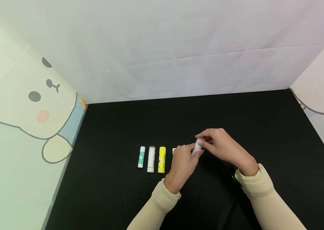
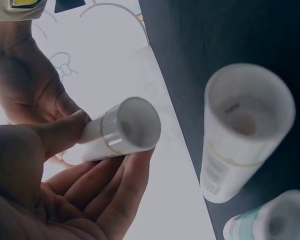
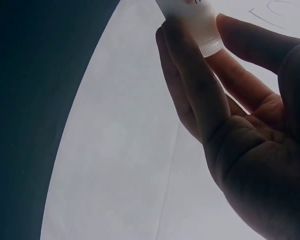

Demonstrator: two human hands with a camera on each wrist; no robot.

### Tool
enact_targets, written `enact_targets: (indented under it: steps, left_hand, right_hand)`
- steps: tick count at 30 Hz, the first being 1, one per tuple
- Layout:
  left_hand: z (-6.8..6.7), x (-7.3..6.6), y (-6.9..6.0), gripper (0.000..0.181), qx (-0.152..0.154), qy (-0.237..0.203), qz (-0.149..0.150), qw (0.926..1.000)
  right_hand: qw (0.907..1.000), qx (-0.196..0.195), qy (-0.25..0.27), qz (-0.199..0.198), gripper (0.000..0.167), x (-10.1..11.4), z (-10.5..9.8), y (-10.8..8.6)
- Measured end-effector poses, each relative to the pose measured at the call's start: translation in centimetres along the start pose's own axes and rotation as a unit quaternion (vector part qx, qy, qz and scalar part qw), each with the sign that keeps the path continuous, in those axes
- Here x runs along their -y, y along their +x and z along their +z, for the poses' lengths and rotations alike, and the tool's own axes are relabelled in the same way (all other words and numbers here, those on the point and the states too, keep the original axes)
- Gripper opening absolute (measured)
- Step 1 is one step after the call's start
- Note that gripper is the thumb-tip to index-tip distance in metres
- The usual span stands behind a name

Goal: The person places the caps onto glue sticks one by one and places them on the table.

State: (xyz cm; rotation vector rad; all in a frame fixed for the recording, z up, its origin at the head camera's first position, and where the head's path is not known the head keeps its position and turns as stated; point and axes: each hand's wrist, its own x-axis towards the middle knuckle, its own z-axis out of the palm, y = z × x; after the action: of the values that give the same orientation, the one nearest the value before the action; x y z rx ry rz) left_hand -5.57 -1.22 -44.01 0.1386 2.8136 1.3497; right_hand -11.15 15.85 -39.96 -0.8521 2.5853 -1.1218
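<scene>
A white glue stick (image 1: 197, 146) is held tilted between the two hands above the black table. My left hand (image 1: 182, 163) grips its lower part, thumb on one side and fingers on the other. At the upper end, my right hand (image 1: 222, 147) pinches it between thumb and fingers. The left wrist view looks into the round hollow base of the held glue stick (image 2: 122, 131). In the right wrist view, its ribbed translucent end (image 3: 211, 47) shows between the right thumb and fingers. Another white-ended stick (image 1: 174, 149) lies mostly hidden behind the left hand.
Left of the hands, a yellow glue stick (image 1: 162, 159), a white one (image 1: 151, 159) and a smaller teal-and-white one (image 1: 141, 157) lie side by side on the black tabletop (image 1: 110, 191). A pale cloth wall (image 1: 173, 76) stands behind the table, with printed cloth on both sides.
</scene>
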Motion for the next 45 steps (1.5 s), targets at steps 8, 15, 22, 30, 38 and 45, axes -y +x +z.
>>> enact_targets:
  steps: [8, 15, 22, 30, 38, 45]
  left_hand:
    - [0.5, 0.0, -0.3, 0.016, 0.015, -0.006, -0.009, 0.9998]
    - [0.9, 0.0, -1.0, 0.019, 0.033, 0.011, -0.011, 0.9993]
    - [1.1, -0.2, -1.7, 0.031, 0.034, 0.052, 0.005, 0.9981]
    - [1.6, -0.3, -2.4, 0.048, 0.042, 0.068, 0.001, 0.9968]
    - [1.9, -0.4, -2.7, 0.053, 0.061, 0.088, -0.005, 0.9943]
    - [2.1, -0.4, -3.1, 0.058, 0.073, 0.105, -0.004, 0.9918]
  right_hand:
    - [0.9998, 0.007, 0.002, 0.02, 0.023, -0.5, 0.2, -0.2]
    - [0.9993, 0.013, 0.016, 0.031, 0.021, -0.9, 0.4, -0.3]
    - [0.9989, 0.012, 0.019, 0.041, 0.021, -1.0, 0.5, -0.3]
    - [0.9981, 0.023, 0.023, 0.052, 0.02, -1.6, 0.8, -0.2]
    - [0.9974, 0.037, 0.014, 0.06, 0.018, -2.3, 1.3, -0.1]
    - [0.9965, 0.05, 0.013, 0.067, 0.019, -2.6, 1.7, 0.1]
